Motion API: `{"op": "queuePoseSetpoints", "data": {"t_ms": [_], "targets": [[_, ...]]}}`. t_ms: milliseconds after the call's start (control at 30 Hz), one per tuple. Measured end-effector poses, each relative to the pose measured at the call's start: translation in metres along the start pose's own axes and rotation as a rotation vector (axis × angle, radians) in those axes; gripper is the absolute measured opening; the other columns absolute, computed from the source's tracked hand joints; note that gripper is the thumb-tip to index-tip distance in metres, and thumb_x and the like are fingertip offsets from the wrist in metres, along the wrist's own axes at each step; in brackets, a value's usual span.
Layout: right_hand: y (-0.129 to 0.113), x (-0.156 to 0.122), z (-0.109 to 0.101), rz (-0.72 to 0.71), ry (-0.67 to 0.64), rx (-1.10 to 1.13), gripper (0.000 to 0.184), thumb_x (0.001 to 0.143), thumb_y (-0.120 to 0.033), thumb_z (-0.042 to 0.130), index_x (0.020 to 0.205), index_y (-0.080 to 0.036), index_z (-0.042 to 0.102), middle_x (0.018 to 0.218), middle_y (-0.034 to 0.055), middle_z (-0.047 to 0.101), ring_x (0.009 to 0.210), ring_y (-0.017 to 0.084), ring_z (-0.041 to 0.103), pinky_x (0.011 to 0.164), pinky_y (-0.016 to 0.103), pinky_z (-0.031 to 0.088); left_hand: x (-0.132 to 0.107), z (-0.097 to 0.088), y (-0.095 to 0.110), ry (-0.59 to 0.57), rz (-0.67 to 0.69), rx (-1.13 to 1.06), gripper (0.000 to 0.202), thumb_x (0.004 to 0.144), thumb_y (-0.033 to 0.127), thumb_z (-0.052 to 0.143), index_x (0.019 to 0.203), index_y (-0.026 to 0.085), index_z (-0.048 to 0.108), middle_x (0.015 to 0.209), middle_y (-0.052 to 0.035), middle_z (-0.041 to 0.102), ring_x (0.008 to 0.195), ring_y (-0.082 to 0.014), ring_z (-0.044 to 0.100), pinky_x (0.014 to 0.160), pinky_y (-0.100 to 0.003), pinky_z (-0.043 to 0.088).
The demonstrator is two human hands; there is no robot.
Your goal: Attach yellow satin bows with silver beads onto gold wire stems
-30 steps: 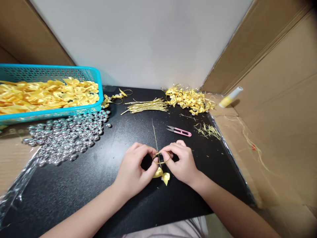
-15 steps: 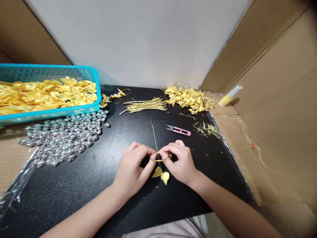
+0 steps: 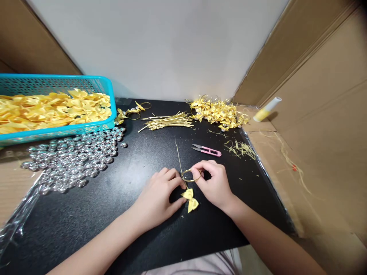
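Observation:
My right hand (image 3: 216,185) is closed, pinching a thin gold ring (image 3: 191,180) between thumb and fingertips. The ring is held tilted above the black table. Just below it lies a yellow ribbon bow (image 3: 191,200). A thin gold wire (image 3: 178,154) runs from the bow up the table, passing by the ring's left side. My left hand (image 3: 160,196) is at the bow's left, thumb and index apart, with the thumb tip at the bow's edge and the index by the wire. Whether the fingertips press on them I cannot tell.
Pink thread snips (image 3: 210,151) lie beyond my right hand, near wire scraps (image 3: 241,149). Behind are a bundle of gold ties (image 3: 169,121) and a pile of finished bows (image 3: 218,112). Silver beads (image 3: 77,156) spread leftward beside a blue basket (image 3: 113,99) of yellow ribbon pieces.
My left hand has let go of the ring and dropped toward the bow. The right hand has drawn the ring slightly right and up. The bow has turned.

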State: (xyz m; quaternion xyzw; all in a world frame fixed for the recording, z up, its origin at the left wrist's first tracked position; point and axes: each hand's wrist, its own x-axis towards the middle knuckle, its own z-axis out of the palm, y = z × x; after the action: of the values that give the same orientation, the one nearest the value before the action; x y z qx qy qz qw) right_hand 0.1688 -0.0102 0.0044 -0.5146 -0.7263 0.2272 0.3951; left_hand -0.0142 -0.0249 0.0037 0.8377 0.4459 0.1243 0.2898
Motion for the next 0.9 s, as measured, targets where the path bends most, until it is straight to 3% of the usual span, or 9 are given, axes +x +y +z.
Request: {"op": "queuePoseSetpoints", "data": {"t_ms": [200, 467, 767, 900], "targets": [[-0.002, -0.001, 0.0, -0.004, -0.001, -0.01, 0.02, 0.083, -0.018, 0.054, 0.064, -0.019, 0.06, 0.057, -0.0013, 0.061, 0.055, 0.013, 0.054, 0.062, 0.028, 0.041, -0.002, 0.004, 0.002, 0.002, 0.052, 0.005, 0.029, 0.082, 0.021, 0.058, 0.111, 0.024, 0.061, 0.1, -0.0061, 0.058, 0.093, -0.025, 0.05, 0.08, -0.04, 0.041], [-0.002, -0.001, 0.0, 0.005, 0.027, 0.02, 0.018, 0.083, -0.017, 0.054, 0.065, -0.019, 0.059, 0.062, -0.0001, 0.065, 0.057, 0.013, 0.056, 0.063, 0.028, 0.042, 0.005, 0.016, 0.005, 0.07, 0.023, -0.039, 0.022, 0.091, 0.035, 0.052, 0.106, 0.025, 0.065, 0.098, -0.0061, 0.061, 0.09, -0.0238, 0.051, 0.077, -0.039, 0.04], [0.001, 0.0, 0.001, 0.003, 0.042, 0.028, 0.018, 0.082, -0.016, 0.055, 0.066, -0.018, 0.06, 0.06, -0.0011, 0.064, 0.055, 0.012, 0.054, 0.062, 0.027, 0.04, 0.005, 0.021, 0.007, 0.0, 0.141, 0.024, 0.031, 0.088, 0.017, 0.049, 0.113, 0.029, 0.065, 0.107, -0.0072, 0.058, 0.093, -0.0243, 0.048, 0.078, -0.039, 0.038], [0.001, 0.0, 0.002, 0.002, 0.049, 0.04, 0.018, 0.083, -0.016, 0.056, 0.066, -0.018, 0.061, 0.059, -0.0016, 0.063, 0.055, 0.012, 0.055, 0.062, 0.026, 0.04, 0.005, 0.021, 0.008, -0.024, 0.178, 0.0, 0.026, 0.091, 0.024, 0.05, 0.111, 0.029, 0.065, 0.107, -0.0065, 0.057, 0.096, -0.0246, 0.049, 0.08, -0.04, 0.038]]}}
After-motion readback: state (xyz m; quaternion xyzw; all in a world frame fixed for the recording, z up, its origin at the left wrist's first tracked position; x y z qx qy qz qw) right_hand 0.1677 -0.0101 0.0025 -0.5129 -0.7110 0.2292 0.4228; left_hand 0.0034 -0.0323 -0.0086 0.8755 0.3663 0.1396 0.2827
